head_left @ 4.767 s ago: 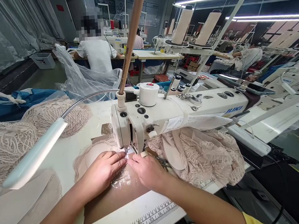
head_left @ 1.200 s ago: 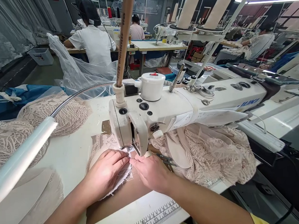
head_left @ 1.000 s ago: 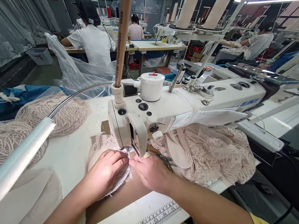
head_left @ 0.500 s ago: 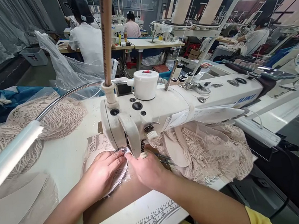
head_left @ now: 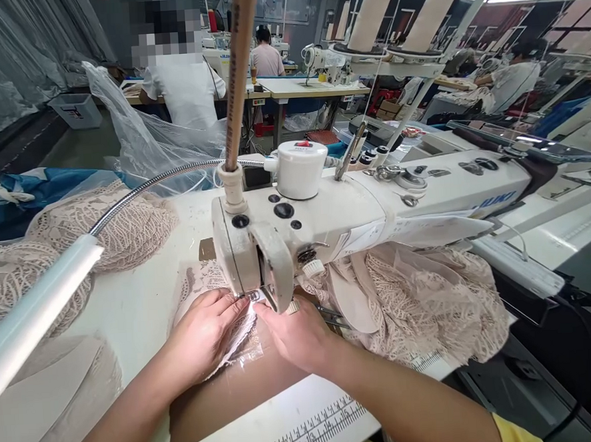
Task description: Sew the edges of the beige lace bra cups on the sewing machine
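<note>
At the needle end of a white sewing machine [head_left: 320, 219], both hands work on a beige lace piece [head_left: 203, 278]. My left hand [head_left: 207, 333] lies over the piece with its fingers together, pressing its edge close to the presser foot [head_left: 254, 295]. From the other side, my right hand [head_left: 299, 331] closes thumb and finger on the same edge, just in front of the foot; its fingertips are partly hidden behind the machine head. Much of the lace is covered by my left hand and the machine.
Bunched lace fabric [head_left: 430, 299] lies right of the needle. Lace stacks [head_left: 110, 225] and pale cut pieces [head_left: 46, 403] lie left. A tube lamp [head_left: 41, 316] reaches in on a flexible neck. A printed ruler [head_left: 313, 433] runs along the front edge. Other people sit at machines behind.
The view has shifted slightly, so the scene sits further right. The lace edge under my left hand has turned a little, and both hands remain by the presser foot.
</note>
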`<state>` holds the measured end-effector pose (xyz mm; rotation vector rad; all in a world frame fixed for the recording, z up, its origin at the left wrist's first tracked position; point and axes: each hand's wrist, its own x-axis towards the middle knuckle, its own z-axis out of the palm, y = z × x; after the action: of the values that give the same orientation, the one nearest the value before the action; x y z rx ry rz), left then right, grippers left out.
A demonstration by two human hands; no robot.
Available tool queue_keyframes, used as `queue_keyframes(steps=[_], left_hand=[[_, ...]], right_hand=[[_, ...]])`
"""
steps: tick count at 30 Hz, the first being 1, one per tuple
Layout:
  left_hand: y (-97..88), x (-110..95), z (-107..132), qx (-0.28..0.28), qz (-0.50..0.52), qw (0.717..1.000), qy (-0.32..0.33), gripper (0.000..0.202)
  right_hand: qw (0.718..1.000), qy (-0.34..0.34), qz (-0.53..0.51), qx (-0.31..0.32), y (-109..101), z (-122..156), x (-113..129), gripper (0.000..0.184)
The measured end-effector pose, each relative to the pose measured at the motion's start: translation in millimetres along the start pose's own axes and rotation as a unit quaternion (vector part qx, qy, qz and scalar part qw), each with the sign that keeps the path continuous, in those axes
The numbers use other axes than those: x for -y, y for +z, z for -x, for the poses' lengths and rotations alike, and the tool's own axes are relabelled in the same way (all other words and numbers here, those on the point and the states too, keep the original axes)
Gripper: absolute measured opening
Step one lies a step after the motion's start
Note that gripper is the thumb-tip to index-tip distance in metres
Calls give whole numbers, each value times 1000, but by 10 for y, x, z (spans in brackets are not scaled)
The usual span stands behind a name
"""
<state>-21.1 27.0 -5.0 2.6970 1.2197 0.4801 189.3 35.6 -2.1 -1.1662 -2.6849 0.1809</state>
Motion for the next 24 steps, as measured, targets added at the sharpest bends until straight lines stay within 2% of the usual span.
queue_keyframes(steps=[6,12,18,24], left_hand=[[-6,-18,29,1,-33,999,-23,27],[-60,-121,69,4,-38,999,2,29],[-109,-171,57,0,-22,999,47,28],[-106,-179,40,-14,-47,997,65,25]], right_hand=[[1000,8,8,-15,41,-7,-7,42],[999,19,-10,-46,56,30,-42,28],[999,-28,-22,-15,1,36,-31,28],[1000,-15,12,13,-21,15,26,33]])
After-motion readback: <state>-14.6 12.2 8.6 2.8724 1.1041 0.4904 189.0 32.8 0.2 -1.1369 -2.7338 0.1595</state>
